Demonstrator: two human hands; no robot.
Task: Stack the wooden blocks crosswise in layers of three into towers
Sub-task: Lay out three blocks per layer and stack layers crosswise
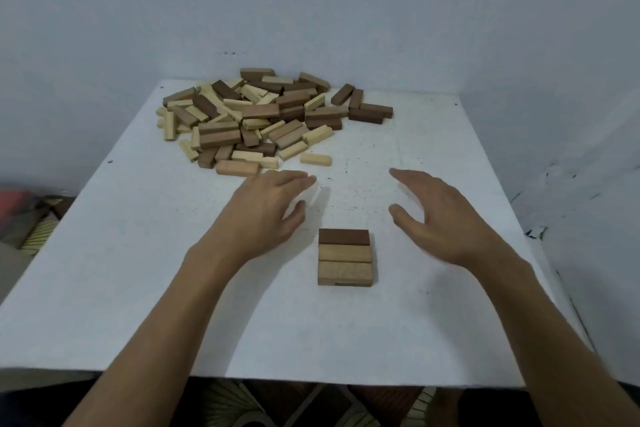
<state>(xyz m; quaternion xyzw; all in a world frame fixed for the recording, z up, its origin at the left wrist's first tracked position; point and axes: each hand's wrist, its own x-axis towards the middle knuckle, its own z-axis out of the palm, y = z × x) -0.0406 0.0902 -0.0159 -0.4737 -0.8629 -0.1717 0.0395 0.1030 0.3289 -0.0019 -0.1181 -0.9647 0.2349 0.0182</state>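
Item, my left hand: fingers straight and loose, holding nothing.
Item, my right hand: fingers spread, thumb apart, likewise empty.
Item, between my two hands, nearer me than the fingertips: one layer of three blocks, side by side and touching (one dark, two lighter).
Item, beyond my left fingers: a heap of loose blocks, too many to count; a single pale block lies nearest.
Item, bare table beyond my right fingers, its edges well apart from both hands.

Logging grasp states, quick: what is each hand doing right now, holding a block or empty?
Left hand: open, holding nothing.
Right hand: open, holding nothing.
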